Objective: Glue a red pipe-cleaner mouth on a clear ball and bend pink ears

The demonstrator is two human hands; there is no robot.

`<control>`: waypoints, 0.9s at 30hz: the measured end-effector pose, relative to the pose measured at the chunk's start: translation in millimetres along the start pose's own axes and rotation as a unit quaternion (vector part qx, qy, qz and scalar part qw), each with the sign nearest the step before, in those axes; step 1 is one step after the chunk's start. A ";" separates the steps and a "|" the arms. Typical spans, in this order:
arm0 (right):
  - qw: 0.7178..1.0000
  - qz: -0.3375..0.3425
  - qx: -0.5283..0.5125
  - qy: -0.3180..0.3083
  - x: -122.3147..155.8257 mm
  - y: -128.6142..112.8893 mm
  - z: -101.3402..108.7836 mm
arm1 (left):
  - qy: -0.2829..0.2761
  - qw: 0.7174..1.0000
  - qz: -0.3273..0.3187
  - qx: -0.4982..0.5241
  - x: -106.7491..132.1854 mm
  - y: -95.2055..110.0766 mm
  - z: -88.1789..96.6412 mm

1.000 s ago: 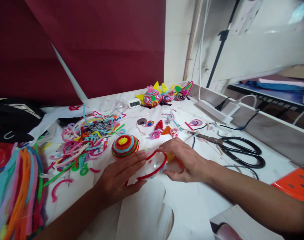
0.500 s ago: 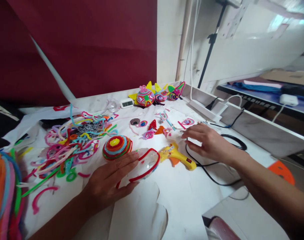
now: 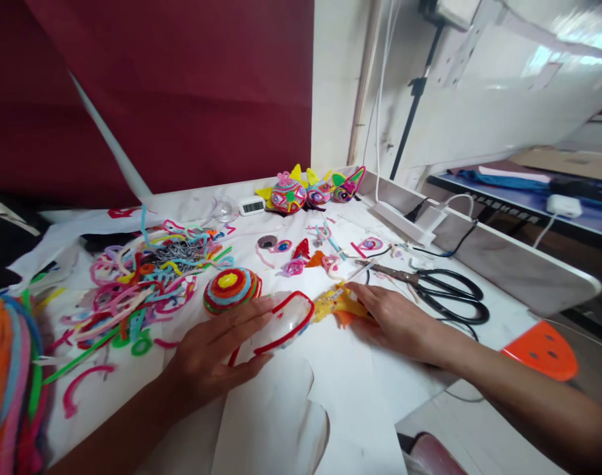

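My left hand [image 3: 214,353] is closed around the near-left side of a clear plastic half-ball [image 3: 285,325], its thumb below and its fingers above. Red pipe cleaner edges this shell. Behind my fingers sits a ball half wound in coloured pipe cleaner [image 3: 229,288], with a yellow centre. My right hand [image 3: 394,320] is wrapped over the handle of a yellow hot glue gun [image 3: 333,302], which lies on the table with its front end beside the clear shell. The handle is mostly hidden under the palm. Black-handled scissors [image 3: 429,284] lie just behind my right hand.
Pipe cleaner scraps [image 3: 137,290] are heaped at the left, near a bundle of long pipe cleaners [image 3: 6,382]. Finished decorated figures [image 3: 288,193] and a small digital clock [image 3: 252,206] stand at the back. A power strip [image 3: 404,223] runs along the right edge. White paper [image 3: 275,422] lies in front.
My right hand has come down and left from above the scissors onto the glue gun's handle and closed on it. The scissors now show fully. My left hand has barely moved.
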State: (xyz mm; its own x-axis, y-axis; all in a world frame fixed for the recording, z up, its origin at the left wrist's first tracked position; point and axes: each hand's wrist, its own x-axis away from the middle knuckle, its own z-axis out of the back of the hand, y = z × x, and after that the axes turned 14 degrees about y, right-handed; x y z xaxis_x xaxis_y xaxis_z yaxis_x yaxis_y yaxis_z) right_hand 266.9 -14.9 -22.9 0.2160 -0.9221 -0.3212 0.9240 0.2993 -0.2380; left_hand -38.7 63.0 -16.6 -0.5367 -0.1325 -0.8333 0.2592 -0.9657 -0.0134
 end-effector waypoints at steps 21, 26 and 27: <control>0.913 -0.244 -0.183 0.270 34.3 6.9 49.7 | 0.007 0.999 0.019 0.038 1.4 -2.8 -0.9; 0.794 -0.365 -0.421 0.244 34.0 -2.9 45.9 | -0.001 0.999 0.028 0.032 1.6 -2.3 -0.2; 0.785 -0.368 -0.442 0.231 34.1 -3.8 43.9 | 0.000 0.999 0.032 0.028 2.1 -2.1 -0.2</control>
State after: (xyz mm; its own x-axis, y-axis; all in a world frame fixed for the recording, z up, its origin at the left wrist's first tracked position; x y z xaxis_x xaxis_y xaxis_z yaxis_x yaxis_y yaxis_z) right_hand 284.6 -58.2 7.3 -0.5988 -0.7994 -0.0478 0.1205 -0.0310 -0.9922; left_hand -40.2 64.8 -18.5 -0.5211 -0.1939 -0.8312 0.2469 -0.9665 0.0706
